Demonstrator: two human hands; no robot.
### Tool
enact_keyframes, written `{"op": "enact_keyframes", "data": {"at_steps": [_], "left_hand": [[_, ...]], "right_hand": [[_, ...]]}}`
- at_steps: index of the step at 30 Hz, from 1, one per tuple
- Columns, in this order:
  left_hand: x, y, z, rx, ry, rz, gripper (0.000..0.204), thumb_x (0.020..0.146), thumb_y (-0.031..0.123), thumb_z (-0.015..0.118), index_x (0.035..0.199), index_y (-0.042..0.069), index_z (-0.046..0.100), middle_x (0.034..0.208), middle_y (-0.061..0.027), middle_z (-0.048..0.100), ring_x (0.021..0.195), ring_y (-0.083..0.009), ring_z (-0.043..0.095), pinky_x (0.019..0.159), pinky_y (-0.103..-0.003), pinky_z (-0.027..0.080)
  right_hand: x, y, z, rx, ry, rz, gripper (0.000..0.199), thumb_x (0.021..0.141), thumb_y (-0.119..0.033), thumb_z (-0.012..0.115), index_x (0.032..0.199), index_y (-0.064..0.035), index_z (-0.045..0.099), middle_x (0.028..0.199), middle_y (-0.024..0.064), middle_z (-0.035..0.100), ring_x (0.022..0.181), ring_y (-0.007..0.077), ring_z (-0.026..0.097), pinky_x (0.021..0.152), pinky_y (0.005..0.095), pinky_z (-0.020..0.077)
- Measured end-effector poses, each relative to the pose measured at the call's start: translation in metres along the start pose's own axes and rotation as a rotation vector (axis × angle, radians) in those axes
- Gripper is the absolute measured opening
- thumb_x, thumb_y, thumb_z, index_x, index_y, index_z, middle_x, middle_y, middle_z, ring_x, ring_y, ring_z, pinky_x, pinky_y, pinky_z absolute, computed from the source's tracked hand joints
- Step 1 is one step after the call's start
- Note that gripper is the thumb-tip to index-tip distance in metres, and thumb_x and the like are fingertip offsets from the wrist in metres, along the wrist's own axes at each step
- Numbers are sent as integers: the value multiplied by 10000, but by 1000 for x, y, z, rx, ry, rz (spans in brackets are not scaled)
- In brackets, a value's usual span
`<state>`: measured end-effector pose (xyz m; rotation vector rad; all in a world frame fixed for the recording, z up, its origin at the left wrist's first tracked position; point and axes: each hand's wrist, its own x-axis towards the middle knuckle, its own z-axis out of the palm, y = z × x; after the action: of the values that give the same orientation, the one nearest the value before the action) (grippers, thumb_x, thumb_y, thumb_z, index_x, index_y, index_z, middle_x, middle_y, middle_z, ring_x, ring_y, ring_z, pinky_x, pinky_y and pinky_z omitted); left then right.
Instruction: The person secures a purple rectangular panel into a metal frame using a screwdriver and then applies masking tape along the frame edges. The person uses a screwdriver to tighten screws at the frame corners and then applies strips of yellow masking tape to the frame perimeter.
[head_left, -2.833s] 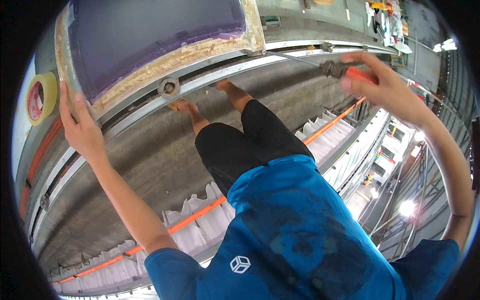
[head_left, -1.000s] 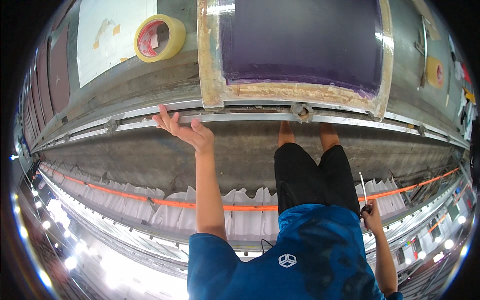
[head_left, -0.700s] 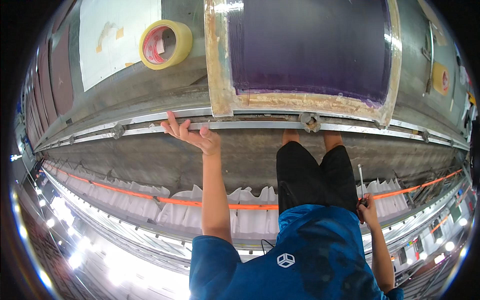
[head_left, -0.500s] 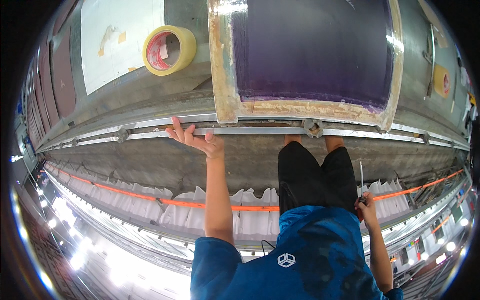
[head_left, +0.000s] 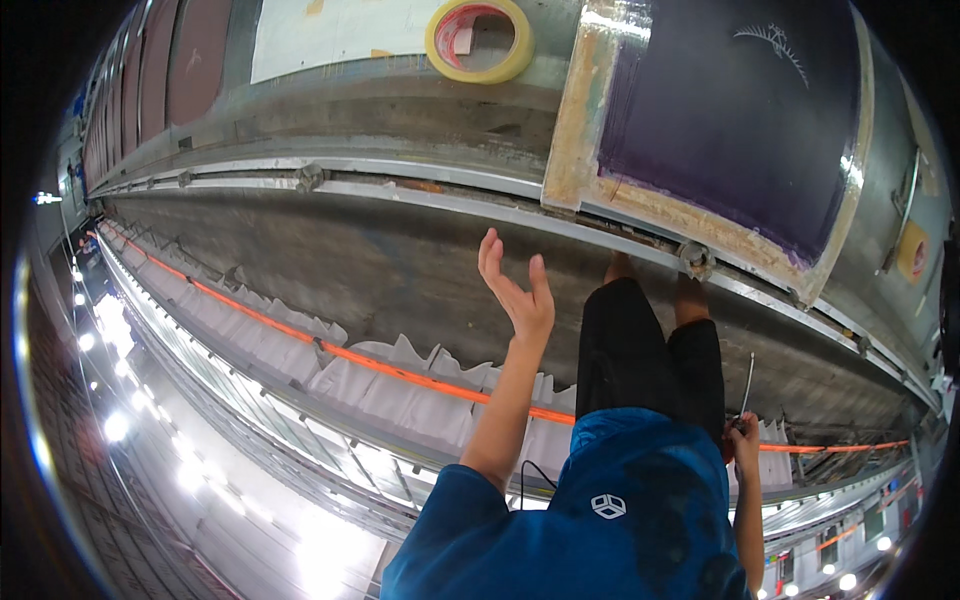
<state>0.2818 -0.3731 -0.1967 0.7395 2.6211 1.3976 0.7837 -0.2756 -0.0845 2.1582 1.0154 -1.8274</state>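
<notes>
Near metal rail (head_left: 430,197), my left hand (head_left: 522,300) spread, empty; right hand (head_left: 744,440) grips thin-shafted tool (head_left: 748,382). Likely positioning step; touching framed screen (head_left: 725,135) calls for reaching across rail.

You get overexposed lights (head_left: 330,555) at seven o'clock, glare on the frame (head_left: 613,22) at one, and lines bending toward black edges.

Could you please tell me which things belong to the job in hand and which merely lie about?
Likely the job's:
tool, in the right hand
rail, nearest the left hand
framed panel

Seemingly lying about:
tape roll
white sheet
</notes>
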Motion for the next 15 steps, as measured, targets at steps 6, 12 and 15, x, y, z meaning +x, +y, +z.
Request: {"op": "enact_keyframes", "data": {"at_steps": [6,12,15], "left_hand": [[17,-4,-10,-161,-39,-273,478,972,102,632,1387,-6,420,1204,-140,541,1023,-202,546,871,-321,468],[-17,-9,-10,-126,-252,-418,375,962,142,662,1295,24,535,1089,-83,609,920,-157,585,806,-290,494],[-34,-4,-7,-95,-473,-447,295,954,175,669,1217,54,614,1049,-80,641,925,-183,614,827,-320,504]], "right_hand": [[8,9,-12,-57,-18,-26,336,817,56,534,1080,-139,459,774,49,590,557,139,556,484,256,454],[11,6,-25,-70,-41,14,322,825,48,557,1085,-122,471,879,51,610,760,138,603,676,273,494],[0,9,-11,-150,2,70,307,845,-47,643,1114,-109,509,888,45,612,716,127,595,585,266,489]]}}
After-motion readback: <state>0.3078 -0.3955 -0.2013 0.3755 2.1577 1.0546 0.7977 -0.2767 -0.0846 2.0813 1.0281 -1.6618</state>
